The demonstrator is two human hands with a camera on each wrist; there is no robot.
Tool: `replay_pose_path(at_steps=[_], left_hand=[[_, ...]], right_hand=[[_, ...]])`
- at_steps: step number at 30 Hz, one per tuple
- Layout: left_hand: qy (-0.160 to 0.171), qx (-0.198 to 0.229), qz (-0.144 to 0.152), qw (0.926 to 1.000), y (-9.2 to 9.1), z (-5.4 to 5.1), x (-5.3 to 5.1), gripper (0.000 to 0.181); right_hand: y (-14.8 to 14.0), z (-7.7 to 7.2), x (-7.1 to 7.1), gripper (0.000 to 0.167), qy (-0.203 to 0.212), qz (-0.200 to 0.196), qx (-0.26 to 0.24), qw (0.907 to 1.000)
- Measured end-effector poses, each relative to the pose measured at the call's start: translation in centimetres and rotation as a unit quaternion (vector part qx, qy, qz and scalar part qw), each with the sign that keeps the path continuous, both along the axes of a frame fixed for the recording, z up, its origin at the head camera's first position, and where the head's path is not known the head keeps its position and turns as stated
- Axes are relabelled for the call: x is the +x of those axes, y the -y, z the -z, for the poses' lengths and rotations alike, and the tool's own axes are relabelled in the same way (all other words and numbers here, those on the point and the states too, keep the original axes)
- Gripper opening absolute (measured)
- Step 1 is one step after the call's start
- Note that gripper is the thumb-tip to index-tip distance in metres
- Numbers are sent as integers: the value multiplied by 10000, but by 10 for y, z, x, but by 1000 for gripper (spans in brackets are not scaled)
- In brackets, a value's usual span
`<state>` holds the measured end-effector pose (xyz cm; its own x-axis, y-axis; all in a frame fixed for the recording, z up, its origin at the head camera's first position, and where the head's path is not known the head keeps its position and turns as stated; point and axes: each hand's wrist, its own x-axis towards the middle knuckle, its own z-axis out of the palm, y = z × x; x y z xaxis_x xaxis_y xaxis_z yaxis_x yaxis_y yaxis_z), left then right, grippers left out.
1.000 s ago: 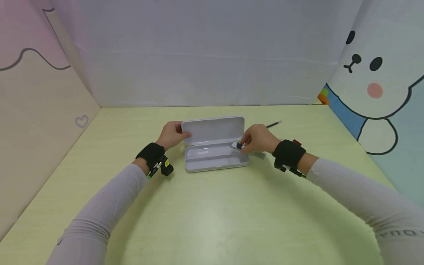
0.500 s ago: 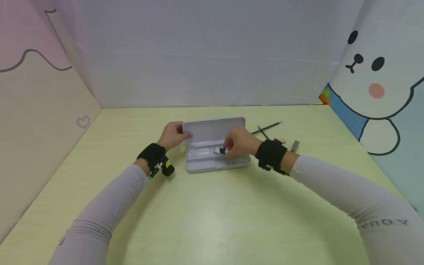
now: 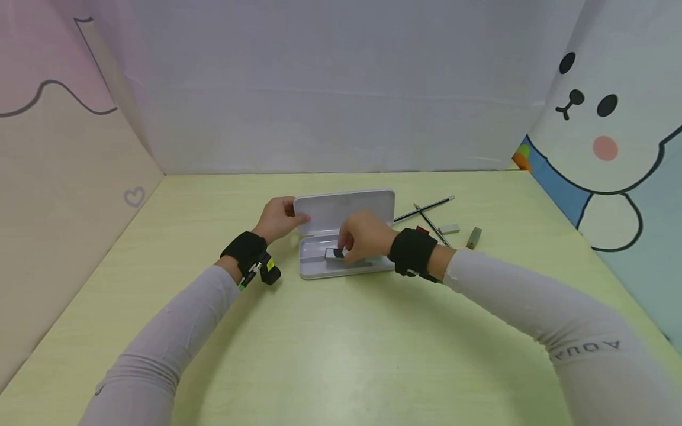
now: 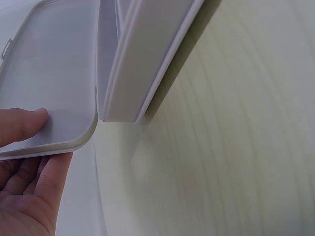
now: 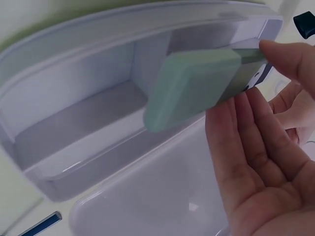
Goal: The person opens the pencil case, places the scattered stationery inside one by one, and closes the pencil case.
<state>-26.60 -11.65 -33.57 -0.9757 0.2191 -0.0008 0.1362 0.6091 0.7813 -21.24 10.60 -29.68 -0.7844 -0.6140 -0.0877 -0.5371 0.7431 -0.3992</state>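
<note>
"What does the left hand (image 3: 278,220) hold?"
"The raised lid (image 3: 330,210) of a white, rectangular, hinged case (image 3: 319,273)."
"The right hand (image 3: 367,235)?"
"It pinches a pale, oblong block (image 5: 189,93) with a dark band, over the case."

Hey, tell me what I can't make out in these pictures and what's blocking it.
Head view: the right end of the held block, behind the right grip.
Head view: part of the case interior, behind that same grip.
Left wrist view: fingertips of the left grip, except the thumb, behind the lid.
Right wrist view: a dark pencil, cut off by the bottom edge.
</note>
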Motion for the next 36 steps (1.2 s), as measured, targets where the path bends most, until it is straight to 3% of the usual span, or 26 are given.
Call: replay_pose_path(at_steps=[16, 25, 36], left_hand=[[-30, 4, 1, 10000, -1, 2, 0, 34], [-141, -32, 23, 9999, 1, 6, -2, 34], [-21, -15, -15, 10000, 0, 4, 1, 35]], right_hand=[[17, 17, -6, 15, 125, -452, -259, 9986], [14, 20, -7, 15, 70, -538, -347, 9979], [14, 20, -1, 17, 32, -485, -262, 9985]])
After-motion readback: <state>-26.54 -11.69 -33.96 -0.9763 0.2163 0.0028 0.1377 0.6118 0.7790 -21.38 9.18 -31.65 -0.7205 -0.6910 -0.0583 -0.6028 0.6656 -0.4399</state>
